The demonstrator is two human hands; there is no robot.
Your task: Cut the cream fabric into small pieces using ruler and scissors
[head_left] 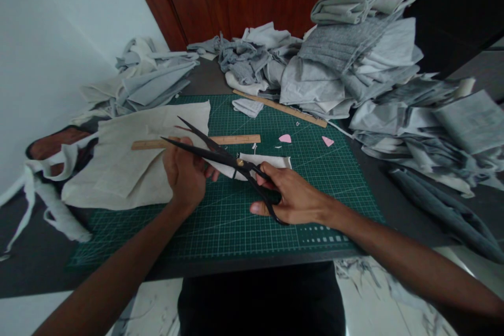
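Note:
My right hand (295,197) grips the handles of large black scissors (220,156), whose blades point left and stand apart. A small white cloth piece (275,160) lies behind the scissors and partly beneath them. My left hand (184,176) is closed, its fingers curled at the left end of that cloth; the blades pass over the hand and hide part of the hold. Beyond the left hand, a wooden ruler (240,139) crosses a large cream cloth (118,142). All of this is on a green cutting mat (220,226).
Grey and white fabric is heaped at the back left (153,81), with a tall folded stack (334,58) and more piles (433,126) to the right. A second ruler (287,108), a folded white scrap (248,107) and two pink chalk pieces (285,138) lie on the mat.

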